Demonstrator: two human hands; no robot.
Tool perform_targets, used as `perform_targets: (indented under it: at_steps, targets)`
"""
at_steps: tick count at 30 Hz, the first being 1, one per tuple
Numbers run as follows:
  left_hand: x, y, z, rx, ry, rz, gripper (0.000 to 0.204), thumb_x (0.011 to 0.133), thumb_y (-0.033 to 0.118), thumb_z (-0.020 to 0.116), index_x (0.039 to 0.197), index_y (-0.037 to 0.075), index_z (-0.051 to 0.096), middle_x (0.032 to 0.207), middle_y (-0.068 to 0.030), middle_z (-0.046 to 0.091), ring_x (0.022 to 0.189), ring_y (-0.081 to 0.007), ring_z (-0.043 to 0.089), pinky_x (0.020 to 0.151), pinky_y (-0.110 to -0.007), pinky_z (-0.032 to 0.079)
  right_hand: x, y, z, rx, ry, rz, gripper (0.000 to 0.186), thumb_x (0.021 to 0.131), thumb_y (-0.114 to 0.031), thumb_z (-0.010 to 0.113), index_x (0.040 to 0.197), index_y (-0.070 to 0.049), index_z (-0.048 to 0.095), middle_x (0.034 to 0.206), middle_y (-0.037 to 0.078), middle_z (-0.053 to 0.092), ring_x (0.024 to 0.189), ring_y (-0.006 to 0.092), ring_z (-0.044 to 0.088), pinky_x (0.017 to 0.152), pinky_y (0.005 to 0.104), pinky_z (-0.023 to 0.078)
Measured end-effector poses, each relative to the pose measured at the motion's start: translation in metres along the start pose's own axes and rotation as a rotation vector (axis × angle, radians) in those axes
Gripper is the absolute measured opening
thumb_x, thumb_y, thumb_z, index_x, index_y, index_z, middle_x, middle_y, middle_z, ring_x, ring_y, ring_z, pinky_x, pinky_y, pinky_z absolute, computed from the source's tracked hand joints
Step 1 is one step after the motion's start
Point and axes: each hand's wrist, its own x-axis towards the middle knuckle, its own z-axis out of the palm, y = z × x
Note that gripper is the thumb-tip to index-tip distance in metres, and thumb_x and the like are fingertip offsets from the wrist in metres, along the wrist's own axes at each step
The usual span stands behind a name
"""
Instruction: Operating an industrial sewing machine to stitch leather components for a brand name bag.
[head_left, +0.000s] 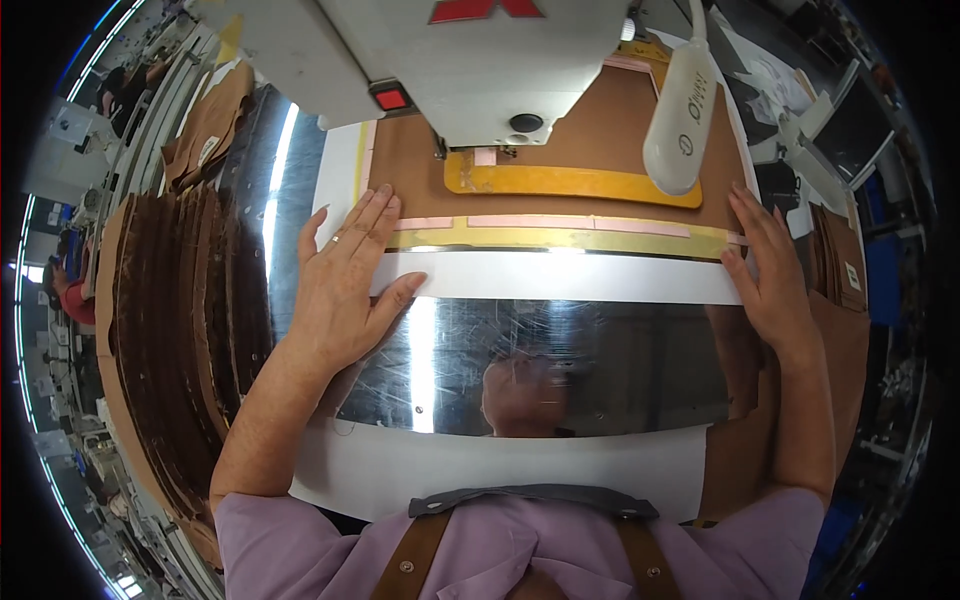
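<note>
My left hand [350,265] lies flat, fingers spread, on the left front corner of a white sewing template [560,277] and the brown panel [420,175] set in it. At the template's right edge rests my right hand [768,268], with thumb and fingers apart. Yellow tape and pink strips [540,222] run along the panel's near edge. On the panel sits an orange-yellow clamp frame [570,181], under the head of a large light-grey sewing machine [490,75]. The machine hides part of the panel's far side.
A shiny scratched metal table [560,360] stretches between my forearms. Stacks of brown pieces [170,320] stand at my left, and more brown pieces [838,260] lie at my right. A white handheld-looking device [680,125] hangs by its cord at the machine's right. A monitor [850,120] stands far right.
</note>
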Motion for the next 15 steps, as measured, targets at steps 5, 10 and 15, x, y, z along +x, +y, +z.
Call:
perform_targets:
  at_steps: [5,10,15]
  targets:
    - [-0.006,-0.002,0.005,-0.015,0.059,0.024,0.065,0.098,0.044,0.054,0.148,0.004,0.047,0.151,-0.0161,0.050,0.143,-0.0273,0.045,0.122,-0.048,0.013,-0.020,-0.005,0.013,-0.046,-0.034,0.032,0.060,0.103,-0.035,0.048,0.154,-0.005,0.037,0.159,0.017,0.037,0.150,0.0317,0.031,0.123,0.0537,0.019]
    - [-0.014,0.001,0.001,-0.063,0.088,0.020,0.060,0.096,0.037,0.058,0.145,0.004,0.050,0.148,-0.0161,0.053,0.139,-0.0267,0.050,0.120,-0.048,0.018,-0.023,-0.004,0.015,-0.010,0.006,0.033,0.062,0.101,-0.036,0.051,0.154,-0.005,0.038,0.159,0.017,0.037,0.151,0.0318,0.030,0.123,0.0536,0.019]
    - [-0.009,0.001,0.001,-0.027,0.096,0.066,0.057,0.096,0.032,0.059,0.146,0.006,0.051,0.146,-0.0146,0.056,0.137,-0.0249,0.052,0.119,-0.050,0.018,-0.022,-0.003,0.018,-0.007,0.078,0.009,0.066,0.097,-0.036,0.057,0.152,-0.005,0.039,0.158,0.016,0.039,0.150,0.0323,0.031,0.122,0.0533,0.021]
